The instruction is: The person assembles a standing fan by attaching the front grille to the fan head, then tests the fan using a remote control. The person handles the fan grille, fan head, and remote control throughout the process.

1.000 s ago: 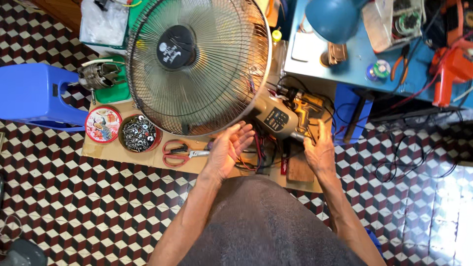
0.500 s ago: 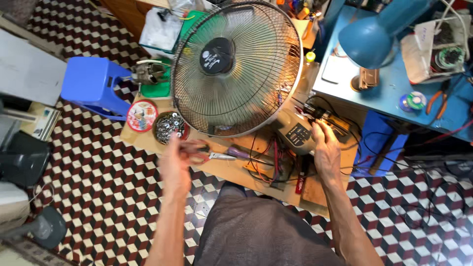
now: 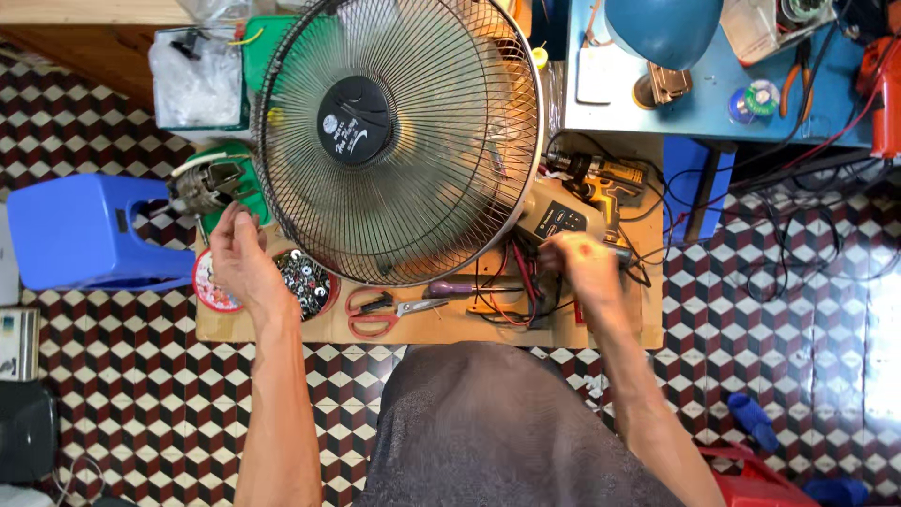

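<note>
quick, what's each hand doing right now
Left hand: open, holding nothing, beside the fan above the tin of screws.
Right hand: on the fan's base; grip cannot be told.

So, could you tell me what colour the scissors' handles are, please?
Red: the scissors lie on the wooden board, clearest in the head view.

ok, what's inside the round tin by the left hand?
The round tin holds a heap of small screws and metal bits. The fan grille overlaps its upper edge; the left hand hides its left side.
</note>
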